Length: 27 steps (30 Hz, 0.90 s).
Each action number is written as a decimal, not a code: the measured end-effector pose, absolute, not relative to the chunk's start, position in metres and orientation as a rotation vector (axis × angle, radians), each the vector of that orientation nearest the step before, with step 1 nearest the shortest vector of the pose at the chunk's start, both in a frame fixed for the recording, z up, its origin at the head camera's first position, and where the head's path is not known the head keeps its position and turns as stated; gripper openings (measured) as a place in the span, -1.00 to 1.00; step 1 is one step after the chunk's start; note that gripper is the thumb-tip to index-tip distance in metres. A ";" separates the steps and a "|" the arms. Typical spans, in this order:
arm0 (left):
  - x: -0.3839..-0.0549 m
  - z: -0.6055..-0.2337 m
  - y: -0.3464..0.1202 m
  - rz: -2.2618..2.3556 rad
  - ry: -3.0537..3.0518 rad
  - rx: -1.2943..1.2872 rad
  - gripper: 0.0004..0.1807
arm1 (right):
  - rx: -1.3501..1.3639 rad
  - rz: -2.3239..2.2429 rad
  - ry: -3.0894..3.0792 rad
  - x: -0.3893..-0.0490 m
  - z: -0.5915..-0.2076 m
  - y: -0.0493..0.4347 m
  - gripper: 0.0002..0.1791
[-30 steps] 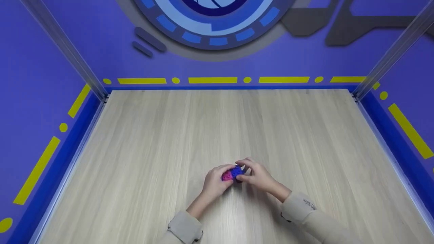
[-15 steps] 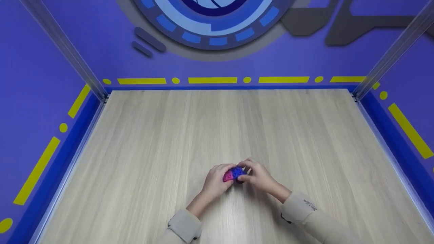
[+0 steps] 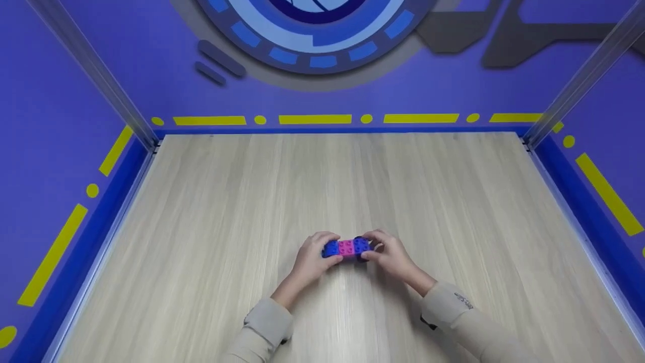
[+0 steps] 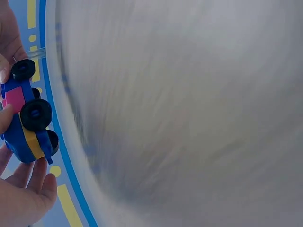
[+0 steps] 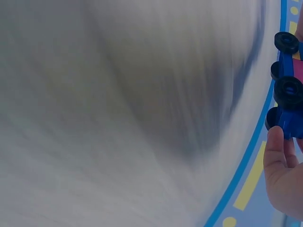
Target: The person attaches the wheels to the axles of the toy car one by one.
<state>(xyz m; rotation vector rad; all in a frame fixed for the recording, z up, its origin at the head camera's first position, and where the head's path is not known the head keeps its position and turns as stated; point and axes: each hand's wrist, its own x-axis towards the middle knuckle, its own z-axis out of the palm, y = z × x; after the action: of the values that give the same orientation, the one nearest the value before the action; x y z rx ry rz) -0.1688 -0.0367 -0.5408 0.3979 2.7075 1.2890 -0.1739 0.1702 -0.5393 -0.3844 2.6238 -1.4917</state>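
Observation:
Between my two hands is a toy car (image 3: 346, 247) made of blue and pink building bricks, studs facing up in the head view. My left hand (image 3: 310, 257) grips its left blue end between thumb and fingers. On the right, my other hand (image 3: 395, 254) holds the opposite blue end the same way. Black wheels (image 4: 36, 114) show along the underside in the left wrist view, beside a yellow-orange brick (image 4: 33, 143). The right wrist view shows the car's blue base (image 5: 285, 66) at its right edge, with my right thumb and fingers at the lower end.
A wood-grain table (image 3: 322, 186) lies beneath the hands. Blue-violet panels with yellow dashes (image 3: 316, 119) stand at the back and both sides. Metal posts (image 3: 95, 70) rise at the back corners.
My hands have spread slightly apart, the left one shifting left and a little up. The toy car has turned level, and a blue section left of the pink now shows.

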 end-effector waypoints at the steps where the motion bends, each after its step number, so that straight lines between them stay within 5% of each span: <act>1: -0.171 -0.541 -0.036 1.275 2.719 0.400 -0.55 | -0.372 -1.498 2.624 -0.175 -0.540 0.171 -0.64; 27: -0.228 -0.551 -0.006 1.001 2.932 0.454 -0.56 | -0.128 -1.384 2.740 -0.225 -0.555 0.181 -0.58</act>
<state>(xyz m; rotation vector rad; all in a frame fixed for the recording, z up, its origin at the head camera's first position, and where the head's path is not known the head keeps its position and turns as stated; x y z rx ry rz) -0.2275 -0.0059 -0.5513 0.4536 2.9320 1.0009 -0.2251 0.1807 -0.5550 -0.1275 2.7398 -1.3843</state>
